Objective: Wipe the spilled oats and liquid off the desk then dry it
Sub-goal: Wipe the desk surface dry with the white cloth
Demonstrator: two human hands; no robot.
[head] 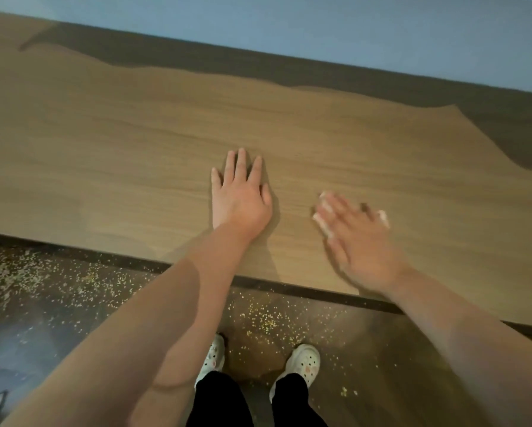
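1 desk (120, 149) | L hand (241, 195) flat on it, fingers spread | R hand (354, 235) blurred, fingers straight, pressing 1 white cloth (321, 211) (poss. tissue) on desk | oats (268, 318) on floor (43, 334) by 2 shoes (303, 362)

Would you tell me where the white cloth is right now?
In the head view, the white cloth lies on the desk right of centre, under the right hand.

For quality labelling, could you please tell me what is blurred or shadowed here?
Head view: the right hand and white cloth under it are motion-blurred; the left hand is sharp; dark shadow lies along the far side of the desk.
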